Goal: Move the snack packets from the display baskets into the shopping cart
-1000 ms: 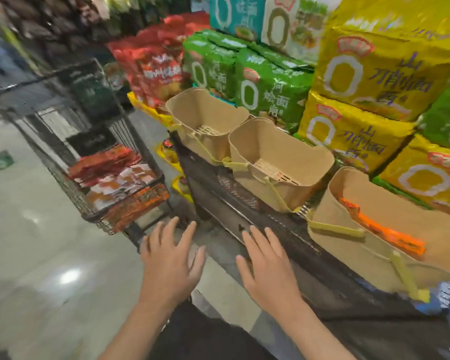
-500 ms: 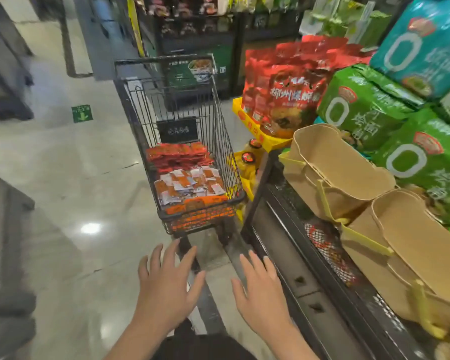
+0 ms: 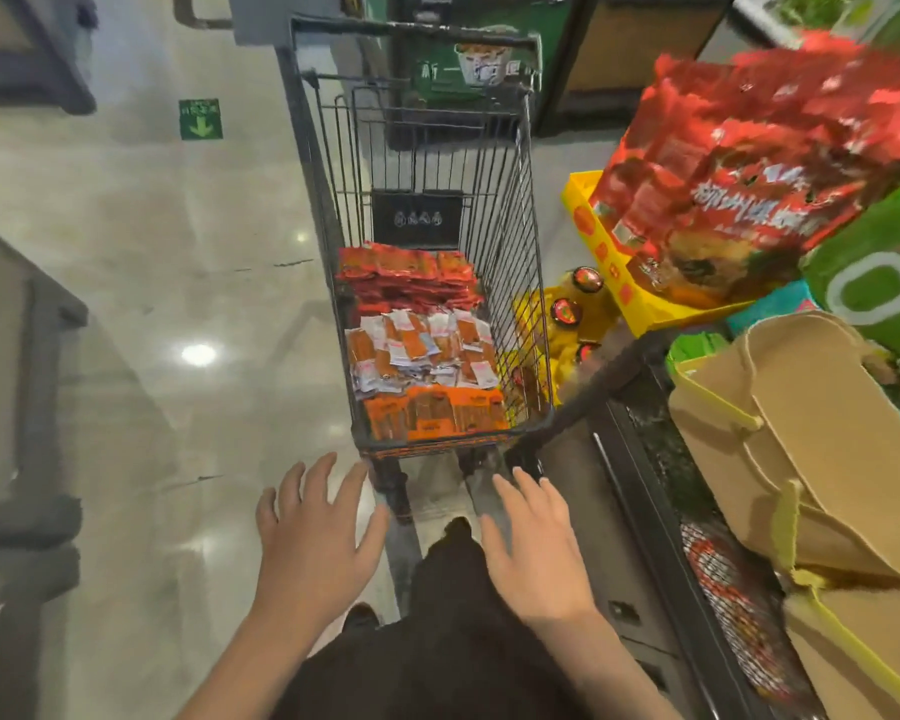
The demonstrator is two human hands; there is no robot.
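A: Hands first. Left hand [image 3: 315, 532] and right hand [image 3: 533, 548], both palm-down with fingers spread straight, holding nothing. They hover just short of the near end of the shopping cart [image 3: 520, 210], touching neither it nor the rack.

B: And the packets?

A: Piled at the near end of the cart floor in three bands: red packets [image 3: 406, 275] farthest back, white-and-orange packets [image 3: 419, 350] in the middle, orange packets [image 3: 435, 410] against the near edge.

B: Baskets?

A: Tan display baskets [image 3: 827, 439] with yellow trim sit on the dark rack [image 3: 640, 491] to the right of the cart. What shows of their insides looks bare; the nearest one runs off the lower right corner, so I cannot tell its contents.

B: So which step?

A: My read: between loads. A batch is in the cart, hands free. The next move calls for turning right and reaching into a basket that holds stock, then carrying it over the cart's right rim.

B: Surroundings?

A: Large red bags [image 3: 749, 189] and green bags [image 3: 874, 283] stacked behind the baskets; those look like shelf stock, not part of the job.
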